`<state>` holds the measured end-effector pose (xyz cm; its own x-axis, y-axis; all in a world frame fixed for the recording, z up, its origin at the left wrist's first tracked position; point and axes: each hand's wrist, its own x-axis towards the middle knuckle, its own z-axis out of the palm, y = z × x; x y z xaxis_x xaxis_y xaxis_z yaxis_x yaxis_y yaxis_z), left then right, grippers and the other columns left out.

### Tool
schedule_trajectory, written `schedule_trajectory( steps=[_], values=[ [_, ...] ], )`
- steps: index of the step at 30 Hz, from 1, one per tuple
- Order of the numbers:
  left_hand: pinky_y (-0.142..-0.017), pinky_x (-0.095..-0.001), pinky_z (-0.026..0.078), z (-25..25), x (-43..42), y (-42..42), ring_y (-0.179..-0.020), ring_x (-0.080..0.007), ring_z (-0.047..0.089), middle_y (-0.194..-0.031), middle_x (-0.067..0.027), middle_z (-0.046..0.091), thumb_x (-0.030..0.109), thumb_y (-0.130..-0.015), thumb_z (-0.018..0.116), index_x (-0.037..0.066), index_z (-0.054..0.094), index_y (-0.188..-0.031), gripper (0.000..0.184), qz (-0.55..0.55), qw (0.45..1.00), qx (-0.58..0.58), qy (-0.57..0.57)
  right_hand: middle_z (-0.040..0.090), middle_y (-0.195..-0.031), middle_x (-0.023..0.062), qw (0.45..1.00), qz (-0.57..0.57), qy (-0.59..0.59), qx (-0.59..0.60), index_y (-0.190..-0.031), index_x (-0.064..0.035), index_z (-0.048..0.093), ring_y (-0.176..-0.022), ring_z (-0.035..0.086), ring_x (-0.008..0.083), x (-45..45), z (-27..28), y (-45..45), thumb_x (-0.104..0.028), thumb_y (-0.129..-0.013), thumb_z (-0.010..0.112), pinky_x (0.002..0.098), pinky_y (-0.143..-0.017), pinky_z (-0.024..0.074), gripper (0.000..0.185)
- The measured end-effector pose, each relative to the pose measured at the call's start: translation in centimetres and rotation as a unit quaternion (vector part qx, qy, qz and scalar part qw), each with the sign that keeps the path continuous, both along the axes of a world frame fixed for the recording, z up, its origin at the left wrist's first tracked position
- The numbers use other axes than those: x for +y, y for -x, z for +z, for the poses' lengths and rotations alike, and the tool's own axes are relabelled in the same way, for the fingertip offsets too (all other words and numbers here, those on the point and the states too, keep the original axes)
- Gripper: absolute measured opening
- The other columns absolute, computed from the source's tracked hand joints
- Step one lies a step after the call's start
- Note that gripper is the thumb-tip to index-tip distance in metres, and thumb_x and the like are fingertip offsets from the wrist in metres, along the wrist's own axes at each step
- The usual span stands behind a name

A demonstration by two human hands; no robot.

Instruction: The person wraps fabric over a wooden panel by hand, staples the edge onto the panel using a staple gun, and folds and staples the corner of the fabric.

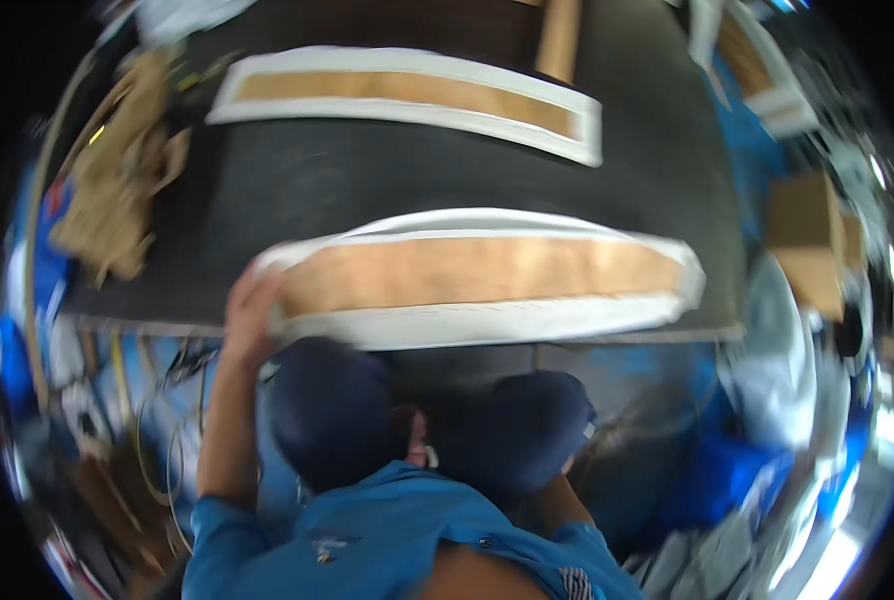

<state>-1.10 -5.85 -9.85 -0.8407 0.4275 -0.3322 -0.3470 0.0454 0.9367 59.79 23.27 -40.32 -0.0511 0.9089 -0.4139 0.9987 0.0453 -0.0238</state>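
Observation:
Along the near edge of a dark table (307, 190) lies a long board with a bare tan wooden middle and white fabric folded over its edges (487, 272). My left hand (253, 310) is closed round the board's left end, with its fingertips partly hidden and blurred. Near the back edge of the fabric, a strip of white material bulges up. Low beside my right knee, only a sliver of my right hand (567, 466) shows; its fingers are hidden.
Farther back on the table lies a second white-edged board (407, 88). Crumpled brown paper (117, 180) sits at the left. A wooden strip (559, 40) extends from the far edge. Cardboard boxes (807, 240) stand right of the table.

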Motion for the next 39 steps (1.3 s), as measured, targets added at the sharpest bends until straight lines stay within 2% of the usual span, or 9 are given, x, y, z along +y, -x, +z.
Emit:
schedule_trajectory(
  steps=[6, 8, 10, 14, 16, 19, 22, 28, 39],
  values=[
    [-0.105, -0.0323, 0.049, 2.0, 1.3, -0.4, -0.118, -0.0151, 0.061, -0.130, -0.0091, 0.065, 0.024, -0.111, 0.051, 0.001, 0.051, -0.148, 0.044, -0.012, 0.997, -0.028, -0.064, 0.068, -0.124, 0.0171, 0.929, -0.020, 0.111, 0.353, -0.137, -0.0002, 0.055, -0.101, 0.067, 0.0187, 8.7, 13.8, 1.2, -0.021, -0.101, 0.065, 0.0403, -0.081, 0.0558, 0.043],
    [-0.106, -0.0313, 0.047, 1.9, 1.2, -0.5, -0.121, -0.0144, 0.060, -0.131, -0.0087, 0.064, 0.025, -0.111, 0.051, 0.001, 0.049, -0.150, 0.046, -0.021, 0.996, -0.038, -0.078, 0.073, -0.096, 0.0112, 0.979, 0.007, 0.138, 0.147, -0.115, 0.0044, 0.067, -0.085, 0.065, 0.0121, 11.4, 25.6, 8.3, -0.017, -0.096, 0.074, 0.0347, -0.073, 0.0526, 0.029],
    [-0.108, -0.0313, 0.046, 1.4, 0.8, -0.4, -0.122, -0.0147, 0.059, -0.134, -0.0089, 0.062, 0.022, -0.112, 0.048, 0.001, 0.046, -0.153, 0.046, -0.038, 0.995, -0.025, -0.092, 0.068, -0.079, 0.0058, 0.930, 0.259, -0.047, 0.258, -0.102, 0.0040, 0.070, -0.069, 0.061, 0.0116, 12.1, 32.7, 13.8, -0.013, -0.094, 0.075, 0.0320, -0.063, 0.0498, 0.020],
    [-0.111, -0.0318, 0.043, 1.1, 0.3, -0.6, -0.128, -0.0149, 0.055, -0.138, -0.0084, 0.060, 0.021, -0.112, 0.047, 0.003, 0.041, -0.158, 0.049, -0.059, 0.986, -0.037, -0.153, 0.072, -0.092, 0.0069, 0.966, 0.167, 0.088, 0.177, -0.116, 0.0027, 0.071, -0.085, 0.066, 0.0149, 9.8, 48.1, 29.2, -0.013, -0.093, 0.078, 0.0275, -0.078, 0.0525, 0.029],
    [-0.112, -0.0317, 0.042, 0.8, 0.2, -0.6, -0.129, -0.0148, 0.054, -0.139, -0.0083, 0.060, 0.020, -0.112, 0.046, 0.004, 0.039, -0.159, 0.050, -0.062, 0.983, -0.052, -0.168, 0.072, -0.108, 0.0101, 0.909, 0.276, 0.103, 0.297, -0.129, 0.0026, 0.067, -0.095, 0.067, 0.0163, 6.2, 49.3, 34.4, -0.008, -0.086, 0.080, 0.0278, -0.085, 0.0524, 0.046],
    [-0.112, -0.0315, 0.042, 0.1, -0.1, -0.6, -0.130, -0.0147, 0.054, -0.140, -0.0082, 0.059, 0.017, -0.112, 0.046, 0.004, 0.036, -0.160, 0.051, -0.076, 0.979, -0.059, -0.179, 0.068, -0.120, 0.0126, 0.716, 0.650, 0.044, 0.250, -0.145, -0.0043, 0.059, -0.096, 0.072, 0.0264, -2.9, 50.3, 46.2, -0.001, -0.066, 0.078, 0.0325, -0.084, 0.0581, 0.081],
    [-0.112, -0.0315, 0.042, -0.8, -0.2, -0.5, -0.129, -0.0145, 0.053, -0.139, -0.0084, 0.059, 0.014, -0.112, 0.045, 0.004, 0.034, -0.161, 0.052, -0.091, 0.979, -0.040, -0.176, 0.068, -0.123, 0.0094, 0.624, 0.749, 0.026, 0.221, -0.150, -0.0160, 0.058, -0.089, 0.072, 0.0317, -6.7, 47.7, 51.7, -0.002, -0.059, 0.077, 0.0363, -0.074, 0.0604, 0.094],
    [-0.111, -0.0313, 0.041, -1.1, -0.7, -0.4, -0.125, -0.0155, 0.054, -0.138, -0.0108, 0.058, 0.011, -0.111, 0.041, 0.004, 0.030, -0.163, 0.054, -0.126, 0.981, -0.016, -0.147, 0.069, -0.121, 0.0037, 0.586, 0.795, 0.045, 0.151, -0.153, -0.0199, 0.053, -0.077, 0.070, 0.0270, -9.3, 45.9, 55.7, -0.003, -0.063, 0.077, 0.0374, -0.067, 0.0584, 0.095],
    [-0.114, -0.0343, 0.038, 0.5, -1.1, 0.4, -0.129, -0.0212, 0.053, -0.141, -0.0175, 0.056, 0.004, -0.108, 0.039, 0.004, 0.029, -0.163, 0.056, -0.163, 0.980, 0.003, -0.109, 0.069, -0.115, 0.0044, 0.606, 0.785, 0.077, 0.104, -0.156, -0.0209, 0.050, -0.079, 0.070, 0.0287, -9.4, 46.6, 56.7, -0.001, -0.062, 0.076, 0.0384, -0.068, 0.0582, 0.099]
  ],
)
